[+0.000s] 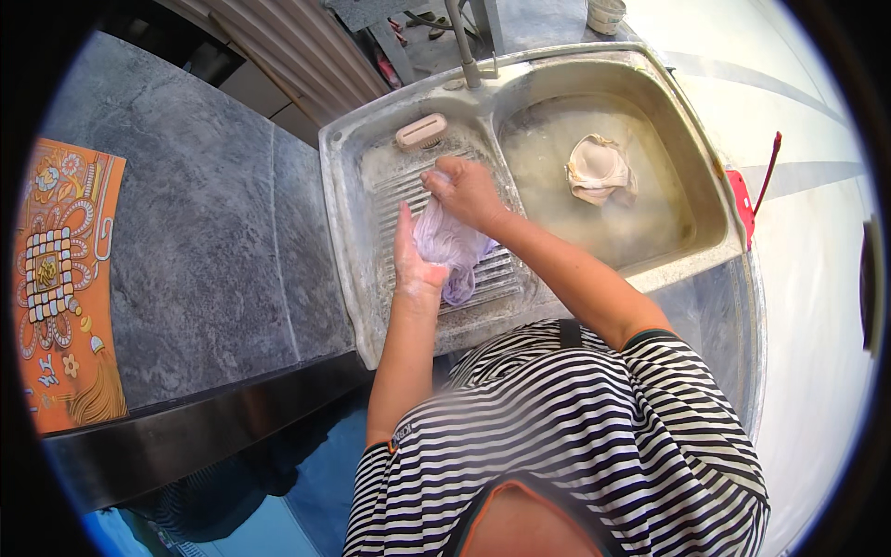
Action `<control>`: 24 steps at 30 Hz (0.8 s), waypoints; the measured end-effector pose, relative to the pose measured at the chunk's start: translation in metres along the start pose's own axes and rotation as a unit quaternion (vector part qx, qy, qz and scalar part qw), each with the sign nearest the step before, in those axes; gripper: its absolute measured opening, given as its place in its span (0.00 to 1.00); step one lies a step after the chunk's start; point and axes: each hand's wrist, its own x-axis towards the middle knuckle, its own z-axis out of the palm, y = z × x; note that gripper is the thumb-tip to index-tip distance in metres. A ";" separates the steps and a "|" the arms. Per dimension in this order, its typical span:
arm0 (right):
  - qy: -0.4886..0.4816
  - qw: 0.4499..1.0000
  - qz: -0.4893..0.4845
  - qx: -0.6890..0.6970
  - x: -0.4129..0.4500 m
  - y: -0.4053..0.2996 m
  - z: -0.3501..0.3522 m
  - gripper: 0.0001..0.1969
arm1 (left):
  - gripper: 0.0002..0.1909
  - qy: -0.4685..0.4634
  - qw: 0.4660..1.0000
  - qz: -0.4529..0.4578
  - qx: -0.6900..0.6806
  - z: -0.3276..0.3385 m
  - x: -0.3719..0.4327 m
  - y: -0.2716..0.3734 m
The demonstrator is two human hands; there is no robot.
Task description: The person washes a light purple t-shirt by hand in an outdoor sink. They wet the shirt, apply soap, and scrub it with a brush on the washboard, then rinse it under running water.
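Observation:
A wet lilac cloth (456, 240) lies bunched over the ribbed washboard (505, 275) of a laundry sink. My right hand (463, 191) is closed in a fist on the cloth's upper end. Below it, my left hand (415, 247) lies along the cloth's left side, thumb and palm against it, some fingers hidden under the fabric. Pale suds show on my left wrist. A pink scrubbing brush (422, 132) rests bristles down on the board's far end. In the right basin (696, 150), a beige bra (600, 170) sits partly under cloudy water.
A tap (470, 69) rises at the sink's far edge. Left is a grey stone-patterned counter (202, 209) with an orange decorated sheet (73, 292). A red plastic object (740, 209) stands by the right rim, and a white bucket (605, 15) farther back.

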 end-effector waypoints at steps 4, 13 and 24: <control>-0.114 0.982 -0.148 0.025 -0.057 -0.061 0.034 0.18 | 0.24 -0.353 0.930 -0.063 -0.078 -0.093 0.044 0.030; -0.015 0.983 -0.124 -0.135 -0.038 -0.043 0.027 0.19 | 0.19 -0.027 0.998 0.055 -0.027 0.004 -0.006 -0.009; -0.169 0.975 -0.105 -0.098 -0.008 0.006 -0.009 0.23 | 0.19 0.057 0.995 0.070 0.049 -0.003 0.004 0.018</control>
